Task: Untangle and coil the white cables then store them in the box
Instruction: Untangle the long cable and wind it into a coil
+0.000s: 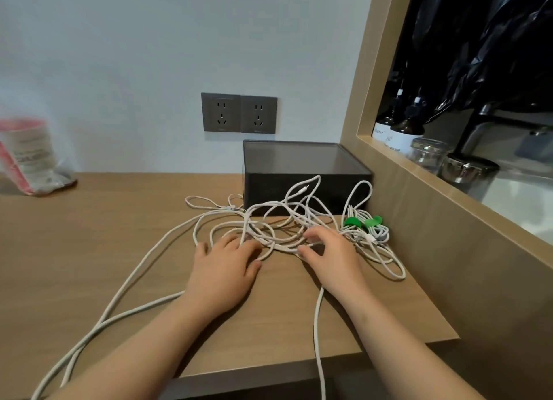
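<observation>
White cables lie in a messy heap on the table, just in front of the box, touching both hands' fingertips. The left hand rests spread on them. The right hand curls by one strand, and I cannot tell if it pinches.

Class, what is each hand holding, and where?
The left hand lies flat on the white cables, holding nothing; whether the right hand pinches a strand cannot be told.
</observation>
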